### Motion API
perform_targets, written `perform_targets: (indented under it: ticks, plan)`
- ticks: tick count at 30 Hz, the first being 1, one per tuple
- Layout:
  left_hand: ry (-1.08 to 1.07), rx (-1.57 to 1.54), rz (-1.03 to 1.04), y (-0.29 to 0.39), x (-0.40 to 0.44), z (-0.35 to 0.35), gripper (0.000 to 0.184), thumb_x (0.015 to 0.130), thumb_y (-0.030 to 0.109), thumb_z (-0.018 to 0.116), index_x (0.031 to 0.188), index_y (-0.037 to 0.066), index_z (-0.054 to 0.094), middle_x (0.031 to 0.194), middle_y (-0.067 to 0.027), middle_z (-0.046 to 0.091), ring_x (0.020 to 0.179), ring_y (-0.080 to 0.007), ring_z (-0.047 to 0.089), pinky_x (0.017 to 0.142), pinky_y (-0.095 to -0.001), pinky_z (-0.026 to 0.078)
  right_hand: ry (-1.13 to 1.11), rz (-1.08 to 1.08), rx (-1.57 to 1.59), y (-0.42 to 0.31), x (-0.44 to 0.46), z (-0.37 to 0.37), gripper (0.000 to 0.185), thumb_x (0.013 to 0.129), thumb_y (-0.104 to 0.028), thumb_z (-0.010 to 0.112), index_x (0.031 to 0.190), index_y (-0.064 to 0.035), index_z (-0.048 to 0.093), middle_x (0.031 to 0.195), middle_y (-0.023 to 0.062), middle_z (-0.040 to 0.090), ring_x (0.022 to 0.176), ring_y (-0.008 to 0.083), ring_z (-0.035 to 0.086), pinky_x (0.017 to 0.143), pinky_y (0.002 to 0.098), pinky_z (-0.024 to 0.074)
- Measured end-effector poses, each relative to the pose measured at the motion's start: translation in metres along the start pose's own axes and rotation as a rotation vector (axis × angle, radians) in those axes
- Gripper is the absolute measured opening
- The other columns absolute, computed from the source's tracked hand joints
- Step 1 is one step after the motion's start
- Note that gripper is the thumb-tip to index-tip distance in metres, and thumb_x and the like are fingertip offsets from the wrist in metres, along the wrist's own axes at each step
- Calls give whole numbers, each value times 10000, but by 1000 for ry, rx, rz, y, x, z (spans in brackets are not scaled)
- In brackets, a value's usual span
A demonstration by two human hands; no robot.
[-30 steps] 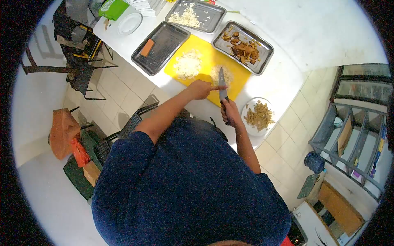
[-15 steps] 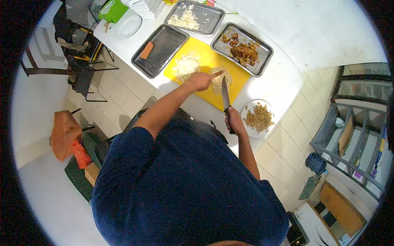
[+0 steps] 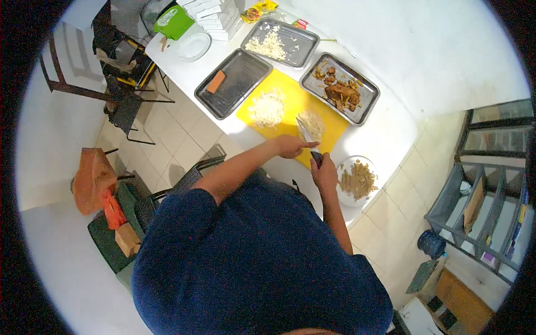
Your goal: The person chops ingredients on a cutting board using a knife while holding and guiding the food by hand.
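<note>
My right hand (image 3: 325, 172) is wrapped round the black handle of a kitchen knife (image 3: 305, 130), whose blade points away over a yellow cutting board (image 3: 336, 129). My left hand (image 3: 289, 146) has its index finger stretched out across the knife near the base of the blade; its other fingers look curled, holding nothing I can see. Under and beside the blade lies a pile of finely chopped pale food (image 3: 314, 124). A second, whiter chopped pile (image 3: 267, 109) sits on the board's left part.
Beyond the board stand a tray with pale shreds (image 3: 304, 47) and a tray with browned pieces (image 3: 368, 106). At left, a dark tray (image 3: 206, 100) holds an orange-brown block (image 3: 215, 82). A plate of brown cut pieces (image 3: 357, 180) is by my right hand. Boxes (image 3: 215, 17) stand at the back.
The knife has drawn back toward me, its blade now tilted left over the chopped pile. My left index finger has moved from near the blade's tip to its base. The view has shifted slightly.
</note>
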State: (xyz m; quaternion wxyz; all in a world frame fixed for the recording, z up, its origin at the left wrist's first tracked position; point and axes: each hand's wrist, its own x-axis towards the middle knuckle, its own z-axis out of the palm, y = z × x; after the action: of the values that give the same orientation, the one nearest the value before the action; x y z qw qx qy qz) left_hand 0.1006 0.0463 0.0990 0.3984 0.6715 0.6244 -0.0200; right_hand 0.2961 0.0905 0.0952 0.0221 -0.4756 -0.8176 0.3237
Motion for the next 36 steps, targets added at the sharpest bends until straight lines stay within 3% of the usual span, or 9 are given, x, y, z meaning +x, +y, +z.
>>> perform_targets:
  ticks: [8, 13, 15, 19, 22, 24, 28, 31, 36]
  plan:
    - [224, 58, -9, -22, 1, 15, 673, 881, 198, 471, 1456, 413, 195, 841, -210, 636, 705, -360, 637, 656, -475, 515, -35, -39, -53, 14, -17, -21, 381, 831, -336, 645, 1014, -24, 525, 980, 201, 625, 910, 399, 604, 754, 487, 480]
    - [300, 55, -133, -33, 9, 22, 747, 820, 162, 484, 1477, 337, 177, 734, -187, 635, 633, -352, 632, 564, -472, 507, 87, -58, -105, 28, -27, -28, 351, 822, -328, 668, 917, -34, 502, 859, 208, 614, 827, 406, 603, 696, 480, 469]
    - [359, -19, -181, -35, 16, 26, 796, 835, 176, 501, 1482, 351, 72, 717, -198, 623, 605, -379, 612, 534, -492, 491, 62, -2, -96, 38, -22, -28, 352, 838, -348, 652, 910, -32, 513, 829, 194, 613, 825, 411, 596, 702, 474, 465]
    - [387, -68, -182, -17, 22, 17, 793, 814, 144, 468, 1489, 328, 93, 703, -200, 617, 608, -367, 615, 552, -482, 496, 30, -23, 33, 61, -11, -17, 345, 885, -375, 603, 929, -38, 548, 684, 132, 588, 575, 284, 577, 525, 386, 458]
    - [433, -140, 13, -5, 20, 16, 759, 884, 163, 458, 1483, 367, 38, 804, -235, 632, 687, -407, 619, 616, -508, 502, -136, 139, 363, 69, -3, 1, 343, 932, -378, 536, 933, -36, 566, 595, 73, 548, 418, 157, 484, 393, 304, 393]
    - [422, -193, 37, -9, 26, 21, 725, 899, 142, 436, 1483, 369, 70, 847, -250, 624, 733, -416, 618, 664, -508, 504, -348, 374, 700, 30, -8, -20, 358, 960, -376, 486, 924, -31, 573, 561, 38, 522, 366, 92, 418, 340, 256, 336]
    - [362, -210, -14, -14, 23, 25, 676, 914, 111, 410, 1483, 348, 133, 909, -260, 615, 789, -427, 617, 721, -499, 505, -457, 453, 1070, 11, 0, -26, 420, 986, -417, 389, 979, -25, 540, 589, 30, 518, 366, 105, 397, 345, 245, 321]
    - [500, -277, 37, -27, 25, 37, 641, 913, 113, 419, 1479, 308, 191, 964, -250, 621, 817, -420, 624, 746, -485, 511, -464, 464, 1230, 21, 10, -21, 422, 991, -424, 361, 1020, -30, 513, 592, 25, 502, 366, 102, 379, 345, 240, 313]
    - [809, -309, 150, -56, 37, 67, 350, 908, 141, 473, 1246, 106, 554, 890, -206, 658, 799, -377, 645, 732, -433, 534, -406, 492, 1270, 20, 15, -24, 368, 990, -385, 394, 1002, -37, 510, 591, 27, 496, 372, 102, 387, 356, 232, 319]
